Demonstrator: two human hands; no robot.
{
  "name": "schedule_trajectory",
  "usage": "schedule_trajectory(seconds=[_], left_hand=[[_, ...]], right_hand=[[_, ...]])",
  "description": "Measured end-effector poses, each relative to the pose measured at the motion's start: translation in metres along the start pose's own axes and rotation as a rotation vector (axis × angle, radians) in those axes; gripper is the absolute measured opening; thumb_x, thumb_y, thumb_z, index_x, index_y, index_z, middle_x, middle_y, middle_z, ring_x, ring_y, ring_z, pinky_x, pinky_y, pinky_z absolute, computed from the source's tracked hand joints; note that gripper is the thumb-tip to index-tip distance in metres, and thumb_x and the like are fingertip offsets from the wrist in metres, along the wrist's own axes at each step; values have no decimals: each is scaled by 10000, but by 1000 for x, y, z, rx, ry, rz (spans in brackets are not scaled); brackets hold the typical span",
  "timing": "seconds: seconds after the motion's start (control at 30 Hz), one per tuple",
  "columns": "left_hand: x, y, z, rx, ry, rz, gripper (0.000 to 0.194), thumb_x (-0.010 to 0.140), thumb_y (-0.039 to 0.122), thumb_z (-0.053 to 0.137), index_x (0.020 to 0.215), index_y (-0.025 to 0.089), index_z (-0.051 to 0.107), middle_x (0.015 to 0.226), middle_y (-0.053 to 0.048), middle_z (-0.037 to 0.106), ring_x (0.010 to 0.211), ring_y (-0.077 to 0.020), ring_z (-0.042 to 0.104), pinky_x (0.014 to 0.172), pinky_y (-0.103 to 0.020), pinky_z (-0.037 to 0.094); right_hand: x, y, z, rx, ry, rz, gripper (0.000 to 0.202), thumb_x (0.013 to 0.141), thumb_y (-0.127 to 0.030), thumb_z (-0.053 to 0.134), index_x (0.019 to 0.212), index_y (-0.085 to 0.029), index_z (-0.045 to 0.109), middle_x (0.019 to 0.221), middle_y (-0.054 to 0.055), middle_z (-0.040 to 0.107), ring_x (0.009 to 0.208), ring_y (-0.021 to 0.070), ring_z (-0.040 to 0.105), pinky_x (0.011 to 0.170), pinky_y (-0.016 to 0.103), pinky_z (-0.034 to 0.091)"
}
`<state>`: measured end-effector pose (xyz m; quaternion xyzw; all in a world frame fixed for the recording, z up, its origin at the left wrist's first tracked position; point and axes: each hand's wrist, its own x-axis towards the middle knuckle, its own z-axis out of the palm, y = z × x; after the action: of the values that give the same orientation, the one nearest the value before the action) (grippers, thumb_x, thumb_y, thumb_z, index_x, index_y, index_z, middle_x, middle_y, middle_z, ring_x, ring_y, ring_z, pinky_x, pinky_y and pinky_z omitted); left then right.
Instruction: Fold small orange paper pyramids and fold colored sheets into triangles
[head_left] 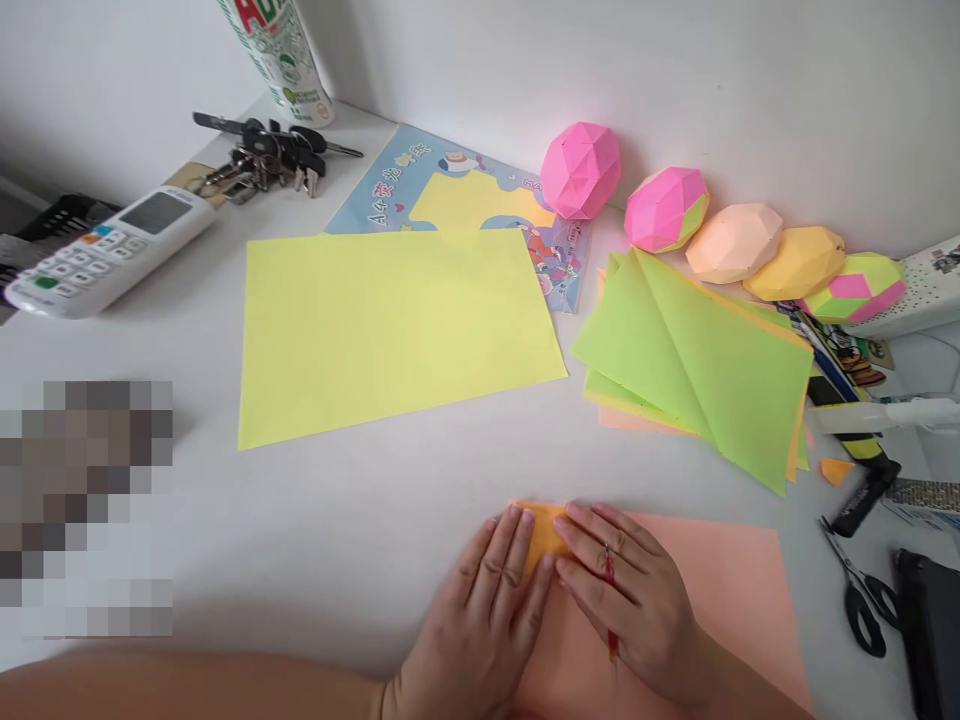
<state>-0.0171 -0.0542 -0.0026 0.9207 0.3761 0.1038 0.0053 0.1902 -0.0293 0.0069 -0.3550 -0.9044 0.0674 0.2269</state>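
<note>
A small folded piece of orange paper (546, 530) lies under my fingertips near the table's front edge. My left hand (480, 600) rests flat on its left side, fingers stretched out. My right hand (634, 590) presses its right side with slightly bent fingers. A thin red pen-like thing (613, 645) runs between the fingers of that hand and shows again below them; its exact kind is unclear. Beneath both hands is a sheet of salmon-pink paper (727, 590), partly covered by them.
Yellow paper (390, 330) overlaps a blue printed packet (375, 190). Green sheets (697, 350) lie stacked at right. Several faceted paper shapes (581, 170) line the wall. Scissors (859, 590) lie right, keys (270, 155) and a remote (112, 250) left, a can (281, 60) behind.
</note>
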Motion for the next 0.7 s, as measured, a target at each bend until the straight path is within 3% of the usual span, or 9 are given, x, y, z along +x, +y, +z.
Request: schedule_trajectory(seconds=[0.2,0.33,0.5,0.7], left_hand=[[-3,0,3,-26,36,37,513,884,408,413,1181,47,627,1340,-172,554,1273,-312,440,1166,-456,122],[-4,-2,2,0,9,70,475,873,324,432,1241,64,579,1336,-167,560,1246,-324,478,1164,-505,97],[-5,0,3,-10,-44,13,472,894,324,401,1282,91,535,1376,-174,523,1268,-343,463,1138,-581,89],[-3,1,2,11,-36,8,466,868,319,439,1253,73,534,1326,-195,562,1220,-333,527,1148,-538,128]], right_hand=[[1,1,0,21,-22,-6,301,924,-59,406,1035,-138,674,1153,101,704,1233,236,563,991,425,537],[0,2,1,33,-44,-4,329,928,-63,383,1073,-136,670,1176,102,692,1255,238,542,995,430,538],[1,2,0,54,-67,-6,320,943,-81,387,1089,-123,669,1201,116,676,1271,237,526,1018,421,526],[4,3,-1,60,-92,-21,336,946,-88,370,1104,-117,665,1219,121,663,1281,240,515,1015,421,530]])
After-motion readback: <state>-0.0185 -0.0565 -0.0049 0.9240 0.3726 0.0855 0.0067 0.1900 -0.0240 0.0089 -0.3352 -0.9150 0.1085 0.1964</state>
